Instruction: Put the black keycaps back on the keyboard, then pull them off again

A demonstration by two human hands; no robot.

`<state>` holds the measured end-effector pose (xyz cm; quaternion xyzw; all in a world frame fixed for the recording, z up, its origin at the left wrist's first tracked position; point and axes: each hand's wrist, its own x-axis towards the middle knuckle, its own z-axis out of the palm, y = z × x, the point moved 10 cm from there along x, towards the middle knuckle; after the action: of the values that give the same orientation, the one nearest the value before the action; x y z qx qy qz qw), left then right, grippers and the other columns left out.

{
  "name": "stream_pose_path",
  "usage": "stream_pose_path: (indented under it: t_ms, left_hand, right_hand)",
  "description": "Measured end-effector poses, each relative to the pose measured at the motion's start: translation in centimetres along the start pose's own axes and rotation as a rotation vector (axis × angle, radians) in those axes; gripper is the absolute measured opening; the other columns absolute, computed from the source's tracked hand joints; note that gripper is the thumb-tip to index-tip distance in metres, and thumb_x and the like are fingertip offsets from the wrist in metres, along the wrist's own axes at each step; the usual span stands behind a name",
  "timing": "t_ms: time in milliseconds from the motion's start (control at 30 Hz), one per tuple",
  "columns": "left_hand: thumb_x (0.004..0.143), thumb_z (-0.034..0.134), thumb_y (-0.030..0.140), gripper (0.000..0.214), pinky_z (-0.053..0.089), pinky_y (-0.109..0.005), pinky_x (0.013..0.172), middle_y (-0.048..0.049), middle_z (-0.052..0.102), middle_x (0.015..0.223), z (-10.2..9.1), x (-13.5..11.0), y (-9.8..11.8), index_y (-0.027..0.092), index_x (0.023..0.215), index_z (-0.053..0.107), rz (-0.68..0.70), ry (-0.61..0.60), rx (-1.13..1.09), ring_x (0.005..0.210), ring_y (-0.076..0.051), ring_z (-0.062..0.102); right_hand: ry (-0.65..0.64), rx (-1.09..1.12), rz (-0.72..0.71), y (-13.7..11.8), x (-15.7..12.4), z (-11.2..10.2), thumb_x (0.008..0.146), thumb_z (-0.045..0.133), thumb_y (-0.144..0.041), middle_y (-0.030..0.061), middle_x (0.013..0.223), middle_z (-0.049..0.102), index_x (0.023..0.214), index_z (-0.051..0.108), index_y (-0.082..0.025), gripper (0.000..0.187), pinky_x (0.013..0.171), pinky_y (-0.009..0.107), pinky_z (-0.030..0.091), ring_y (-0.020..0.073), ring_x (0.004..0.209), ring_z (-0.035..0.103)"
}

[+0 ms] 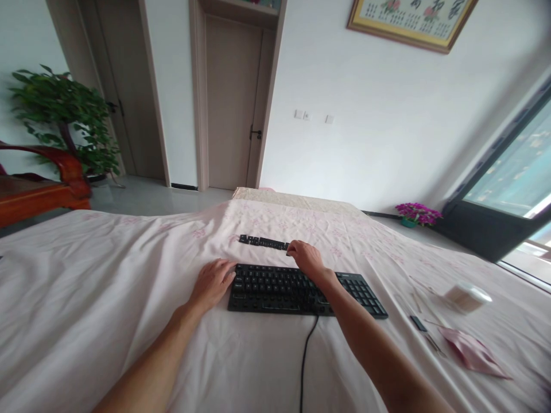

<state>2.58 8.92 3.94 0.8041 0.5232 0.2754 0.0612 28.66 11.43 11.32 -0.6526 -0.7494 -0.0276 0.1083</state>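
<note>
A black keyboard (275, 281) lies on the pink flowered cloth, its cable (306, 355) running toward me. Along its near edge, some key places are bare of caps. Beyond the keyboard is a row of loose black keycaps (269, 243), the long space bar among them. My right hand (306, 256) reaches over the keyboard, fingers pinched on a keycap at the right end of that row; the fingers partly hide it. Flat beside the keyboard's left end rests my left hand (214, 279), fingers stretched out and fingertips touching its upper left corner.
To the right on the cloth (206, 367) lie a round clear tub of cotton swabs (467, 298), a few loose thin sticks, a small tool with a dark handle (418, 323) and a folded pink cloth (473, 351). A wooden chair (47, 183) stands at far left.
</note>
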Motion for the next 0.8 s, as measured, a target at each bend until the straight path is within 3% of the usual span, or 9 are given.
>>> stream_pose_path:
  t_ms: [133, 233, 333, 500, 800]
  left_hand:
    - [0.092, 0.041, 0.036, 0.037, 0.035, -0.038, 0.104, -0.0051, 0.059, 0.124, 0.0, 0.0, 0.1, 0.025, 0.123, 0.058, 0.001, -0.002, -0.013, 0.116, -0.021, 0.051]
    - [0.091, 0.041, 0.035, 0.038, 0.035, -0.038, 0.103, -0.0053, 0.059, 0.125, 0.0, 0.1, 0.0, 0.024, 0.123, 0.059, 0.015, 0.005, -0.016, 0.116, -0.021, 0.052]
    - [0.091, 0.041, 0.033, 0.037, 0.035, -0.037, 0.103, -0.0052, 0.059, 0.125, 0.3, 0.1, -0.1, 0.024, 0.123, 0.059, 0.021, 0.003, -0.007, 0.116, -0.021, 0.052]
    - [0.091, 0.040, 0.034, 0.037, 0.036, -0.037, 0.102, -0.0041, 0.059, 0.124, 0.4, 0.1, -0.2, 0.026, 0.123, 0.058, 0.018, 0.004, 0.006, 0.114, -0.020, 0.052]
    - [0.091, 0.041, 0.034, 0.037, 0.036, -0.037, 0.102, -0.0044, 0.060, 0.124, 0.1, 0.0, 0.0, 0.025, 0.123, 0.058, 0.021, 0.019, 0.007, 0.114, -0.020, 0.053]
  right_hand:
    - [-0.027, 0.202, -0.036, 0.5, -3.0, -1.4, 0.084, 0.055, -0.027, -0.0010, 0.087, 0.069, 0.089, 0.067, -0.023, 0.013, 0.068, 0.022, 0.036, 0.0149, 0.083, 0.061]
    - [-0.097, 0.247, -0.035, 0.6, -5.1, -0.6, 0.081, 0.057, -0.025, -0.0010, 0.082, 0.070, 0.085, 0.069, -0.023, 0.013, 0.067, 0.023, 0.037, 0.0155, 0.078, 0.061]
    - [-0.089, 0.229, -0.065, 0.1, -6.4, -0.2, 0.082, 0.054, -0.024, 0.0001, 0.086, 0.071, 0.087, 0.070, -0.023, 0.017, 0.071, 0.024, 0.039, 0.0165, 0.082, 0.062]
    - [-0.046, 0.187, -0.106, -0.7, -7.5, -0.3, 0.086, 0.052, -0.025, 0.0023, 0.094, 0.070, 0.093, 0.072, -0.024, 0.022, 0.081, 0.024, 0.041, 0.0174, 0.090, 0.062]
    - [-0.022, 0.133, -0.141, -1.5, -8.6, -0.5, 0.090, 0.051, -0.026, 0.0044, 0.096, 0.065, 0.098, 0.072, -0.023, 0.022, 0.083, 0.024, 0.041, 0.0169, 0.092, 0.060]
